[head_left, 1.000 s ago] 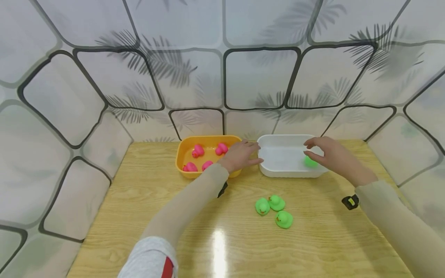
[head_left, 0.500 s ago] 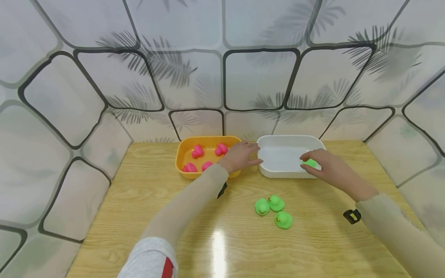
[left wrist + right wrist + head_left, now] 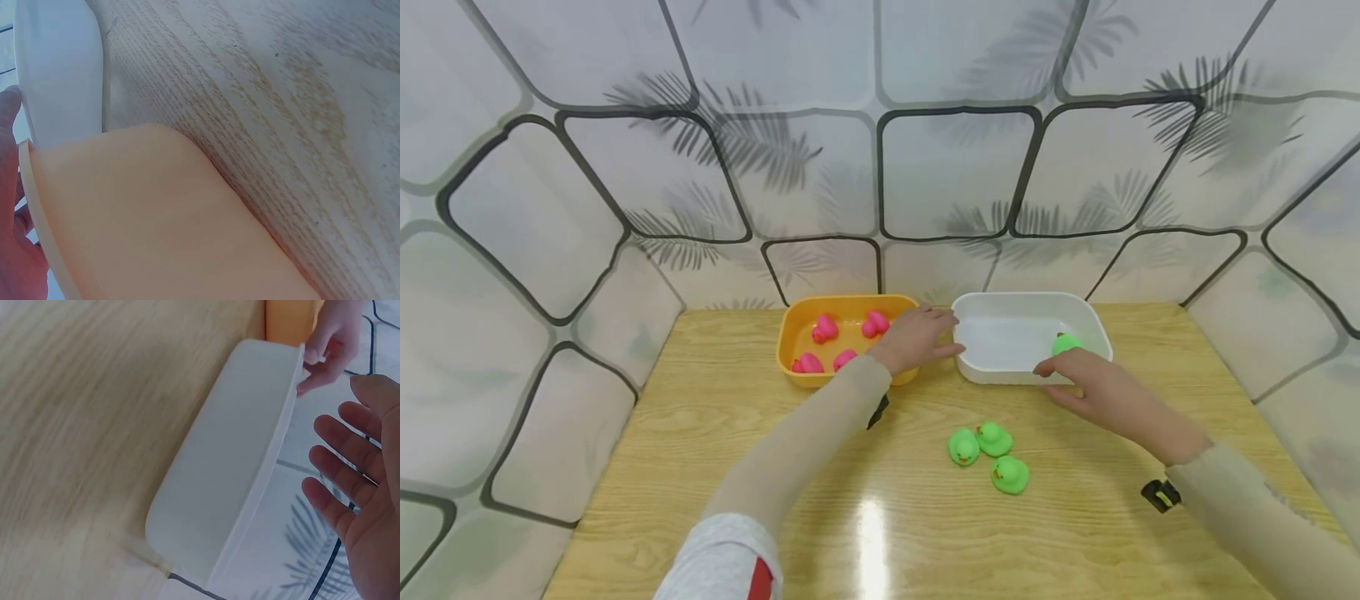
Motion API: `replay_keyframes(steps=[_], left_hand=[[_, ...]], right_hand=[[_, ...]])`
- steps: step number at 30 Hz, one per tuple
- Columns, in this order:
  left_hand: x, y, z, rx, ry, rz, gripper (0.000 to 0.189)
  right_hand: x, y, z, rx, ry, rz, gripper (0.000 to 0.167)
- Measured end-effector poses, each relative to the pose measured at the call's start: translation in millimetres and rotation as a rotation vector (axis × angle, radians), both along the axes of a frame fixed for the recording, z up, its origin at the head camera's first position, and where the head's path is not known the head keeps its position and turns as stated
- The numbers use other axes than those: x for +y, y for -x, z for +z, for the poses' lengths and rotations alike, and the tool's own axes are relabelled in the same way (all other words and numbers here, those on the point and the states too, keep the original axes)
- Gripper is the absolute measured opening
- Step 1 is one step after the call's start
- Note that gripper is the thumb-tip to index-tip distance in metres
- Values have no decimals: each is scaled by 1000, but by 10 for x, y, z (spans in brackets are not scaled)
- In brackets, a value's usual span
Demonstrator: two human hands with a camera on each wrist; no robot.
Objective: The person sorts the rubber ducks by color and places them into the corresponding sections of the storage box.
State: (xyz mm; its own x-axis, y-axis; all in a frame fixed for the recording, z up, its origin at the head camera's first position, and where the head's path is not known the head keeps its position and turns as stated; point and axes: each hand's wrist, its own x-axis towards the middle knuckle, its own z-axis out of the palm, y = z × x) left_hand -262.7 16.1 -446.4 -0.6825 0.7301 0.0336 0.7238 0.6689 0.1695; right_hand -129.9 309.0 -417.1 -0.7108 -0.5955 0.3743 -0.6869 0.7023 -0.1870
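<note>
My right hand is over the front rim of the white tray. Its fingers are loosely bent and hold nothing; the right wrist view shows the palm beyond the tray's outer wall. Inside the tray at its right end is a green rubber duck, partly hidden by that hand. My left hand lies between the two trays, with its fingertips at the white tray's left edge. Below that hand is the orange tray with several pink rubber ducks, one partly covered by the sleeve.
Three green ducks sit close together on the wooden table in front of the white tray. A patterned wall stands right behind both trays and along the sides. Both wrists wear dark straps.
The right hand has moved off the green duck, toward the front and slightly left, leaving the duck in the white tray. The left hand has stayed where it was.
</note>
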Motion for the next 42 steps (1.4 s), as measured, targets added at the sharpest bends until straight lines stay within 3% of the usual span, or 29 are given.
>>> replay_keyframes(steps=[12, 23, 42], left_hand=[[10, -12, -15, 18, 6, -1, 57], [7, -13, -6, 20, 15, 2, 57], [-15, 7, -34, 9, -19, -3, 58]], right_hand=[[-134, -200, -244, -30, 22, 123, 22], [-284, -405, -336, -112, 4, 149, 27], [-374, -533, -468, -146, -5, 233, 28]])
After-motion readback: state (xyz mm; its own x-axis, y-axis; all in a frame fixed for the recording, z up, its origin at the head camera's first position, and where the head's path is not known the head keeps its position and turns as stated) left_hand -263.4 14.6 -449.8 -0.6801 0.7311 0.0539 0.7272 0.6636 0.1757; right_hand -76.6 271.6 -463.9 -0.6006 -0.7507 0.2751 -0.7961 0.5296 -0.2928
